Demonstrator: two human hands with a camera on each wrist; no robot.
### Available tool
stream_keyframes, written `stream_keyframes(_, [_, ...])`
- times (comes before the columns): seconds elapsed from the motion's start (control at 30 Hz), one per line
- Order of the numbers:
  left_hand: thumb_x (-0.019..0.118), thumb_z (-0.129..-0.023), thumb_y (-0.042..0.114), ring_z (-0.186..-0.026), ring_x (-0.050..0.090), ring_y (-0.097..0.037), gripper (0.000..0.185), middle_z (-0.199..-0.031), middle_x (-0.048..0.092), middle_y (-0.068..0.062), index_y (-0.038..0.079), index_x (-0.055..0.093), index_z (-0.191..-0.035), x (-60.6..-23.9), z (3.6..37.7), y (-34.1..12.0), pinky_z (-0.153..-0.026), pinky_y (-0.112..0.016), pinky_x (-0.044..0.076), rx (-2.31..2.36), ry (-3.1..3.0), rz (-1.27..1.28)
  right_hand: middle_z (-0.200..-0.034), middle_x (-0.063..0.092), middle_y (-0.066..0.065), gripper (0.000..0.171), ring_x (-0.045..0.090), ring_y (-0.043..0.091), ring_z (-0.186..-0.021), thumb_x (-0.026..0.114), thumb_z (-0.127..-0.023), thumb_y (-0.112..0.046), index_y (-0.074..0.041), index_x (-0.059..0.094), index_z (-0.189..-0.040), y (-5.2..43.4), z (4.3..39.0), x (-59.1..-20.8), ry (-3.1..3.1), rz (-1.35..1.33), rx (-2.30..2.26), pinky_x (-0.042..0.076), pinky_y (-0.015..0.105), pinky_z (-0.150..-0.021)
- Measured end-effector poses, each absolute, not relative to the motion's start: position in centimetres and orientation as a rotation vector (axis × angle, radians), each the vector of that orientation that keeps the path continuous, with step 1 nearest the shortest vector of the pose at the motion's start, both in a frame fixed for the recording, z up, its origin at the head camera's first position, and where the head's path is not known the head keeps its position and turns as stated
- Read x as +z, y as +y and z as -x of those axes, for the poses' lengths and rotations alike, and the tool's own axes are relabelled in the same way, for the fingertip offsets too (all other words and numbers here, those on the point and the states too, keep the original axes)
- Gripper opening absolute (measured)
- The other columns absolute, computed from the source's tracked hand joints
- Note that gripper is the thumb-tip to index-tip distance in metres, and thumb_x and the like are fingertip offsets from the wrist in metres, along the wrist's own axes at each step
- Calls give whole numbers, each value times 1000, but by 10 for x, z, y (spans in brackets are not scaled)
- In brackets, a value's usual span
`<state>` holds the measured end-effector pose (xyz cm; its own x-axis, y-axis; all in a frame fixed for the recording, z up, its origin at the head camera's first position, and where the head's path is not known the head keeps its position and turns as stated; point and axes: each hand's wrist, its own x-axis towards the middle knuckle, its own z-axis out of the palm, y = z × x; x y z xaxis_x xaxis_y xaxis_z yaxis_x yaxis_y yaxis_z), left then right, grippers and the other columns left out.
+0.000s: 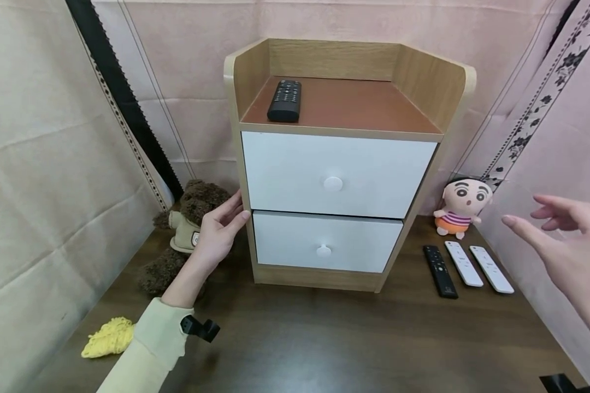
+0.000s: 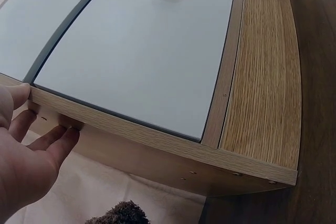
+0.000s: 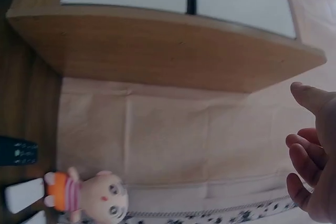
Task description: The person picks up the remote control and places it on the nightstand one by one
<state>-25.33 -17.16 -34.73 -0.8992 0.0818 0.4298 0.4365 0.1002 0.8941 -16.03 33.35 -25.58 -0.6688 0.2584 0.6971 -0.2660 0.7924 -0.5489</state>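
A small wooden cabinet (image 1: 314, 281) with two white drawers stands on the table, both drawer fronts closed. My left hand (image 1: 219, 232) touches its left side; in the left wrist view the thumb lies at the front edge and the fingers (image 2: 65, 142) rest against the side panel. On the cabinet's brown top lies a black remote control (image 1: 285, 101). My right hand (image 1: 570, 234) hovers at the right, holding nothing, thumb and fingers apart. Nearest to it are two white remote controls (image 1: 464, 263) and a black remote control (image 1: 440, 271), side by side on the table.
A cartoon doll (image 1: 456, 207) in a striped top sits behind the remotes. Left of the cabinet is a brown teddy bear (image 1: 196, 202), partly hidden by my left arm. A crumpled yellow cloth-like thing (image 1: 109, 338) lies at the table's left. Pale curtains (image 1: 187, 33) surround the table.
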Motion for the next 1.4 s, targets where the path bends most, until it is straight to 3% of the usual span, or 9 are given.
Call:
stream_keyframes(0.3, [58,-105,2,-141,46,-28,56,-158,43,-13,5,39,-157,-346,251,-171,-104,-24,47,-1883,-2096,525,-85,48,-45,49,46,-20,-75,88,-80,-11,4,72,-124,357,159,-301,-2210,106,793,33,1,-69])
stream_keyframes(0.5, [58,-104,1,-141,46,-28,56,-157,43,-13,4,39,-157,-346,252,-170,-104,-24,47,-1880,-2082,535,-82,51,-42,49,48,-21,-69,88,-80,-11,4,71,-123,365,163,-328,-2211,103,827,36,-2,-67])
stream_keyframes(0.67, [59,-104,1,-141,46,-29,56,-157,44,-13,4,40,-156,-345,253,-170,-104,-24,47,-1870,-2077,529,-83,52,-43,53,51,-21,-69,86,-83,-11,7,66,-129,368,171,-358,-2252,119,928,40,-1,-66])
stream_keyframes(1.0, [59,-104,2,-141,46,-30,55,-157,44,-14,3,40,-156,-346,252,-171,-104,-23,47,-1877,-2096,500,-95,51,-43,70,54,-22,-77,85,-87,-27,2,56,-144,376,180,-420,-2423,141,1073,44,7,-60])
stream_keyframes(1.1, [59,-104,3,-142,45,-31,55,-157,43,-14,2,40,-156,-346,253,-172,-104,-23,47,-1886,-2091,504,-101,57,-32,74,53,-22,-78,84,-88,-33,0,54,-146,376,183,-434,-2466,177,1068,43,9,-60])
stream_keyframes(1.2, [59,-105,4,-142,44,-30,55,-158,42,-14,2,39,-156,-345,253,-171,-105,-23,46,-1894,-2090,516,-111,68,-5,75,52,-22,-76,82,-89,-35,1,53,-147,376,186,-445,-2501,208,1062,42,11,-60])
stream_keyframes(1.3, [59,-105,4,-142,45,-29,55,-158,42,-13,3,39,-156,-346,253,-171,-105,-24,46,-1904,-2093,513,-123,65,21,76,50,-23,-74,81,-90,-38,3,51,-148,376,188,-456,-2544,249,1051,42,14,-58])
stream_keyframes(1.4, [59,-104,3,-142,45,-28,56,-158,42,-12,4,40,-156,-346,253,-171,-105,-25,46,-1912,-2091,509,-128,61,26,78,49,-21,-71,79,-91,-40,4,49,-148,376,190,-465,-2585,295,1025,43,17,-56])
